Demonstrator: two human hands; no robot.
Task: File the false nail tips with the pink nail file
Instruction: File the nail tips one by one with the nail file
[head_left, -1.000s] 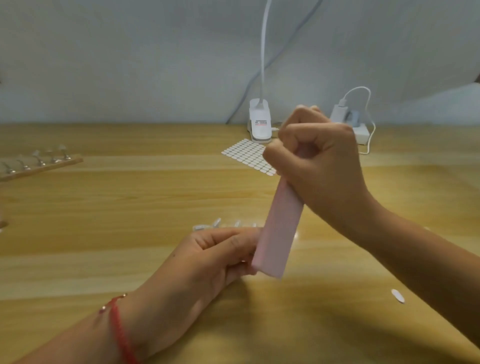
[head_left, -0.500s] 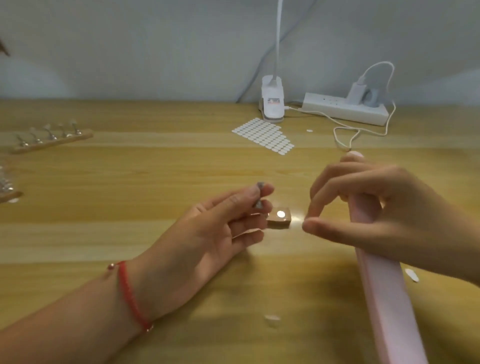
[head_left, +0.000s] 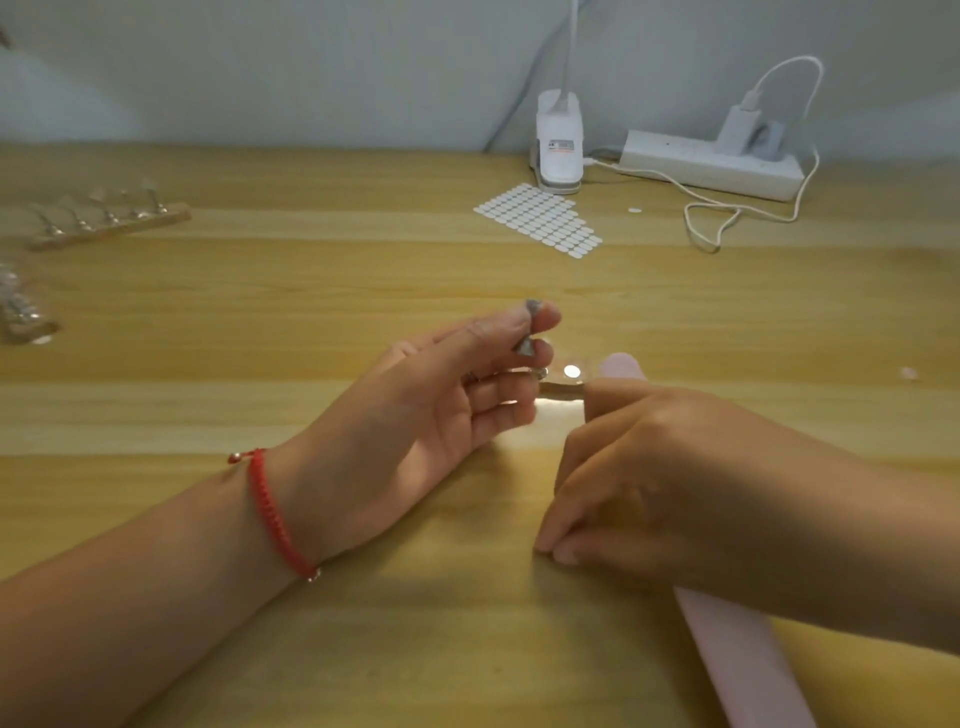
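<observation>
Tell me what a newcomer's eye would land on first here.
The two hands at centre: the left hand, with a red bracelet on its wrist, pinches a small grey stand in its fingertips. The right hand holds the pink file, which runs out toward the bottom right corner. Behind them, a sheet of white stickers and a power strip lie at the back.

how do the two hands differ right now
The left hand pinches a small grey peg between thumb and forefinger, palm showing; the right hand holds the pink nail file, knuckles up. The left wrist wears a red bracelet; the right wrist is bare. Both are low over the wooden table.
</observation>
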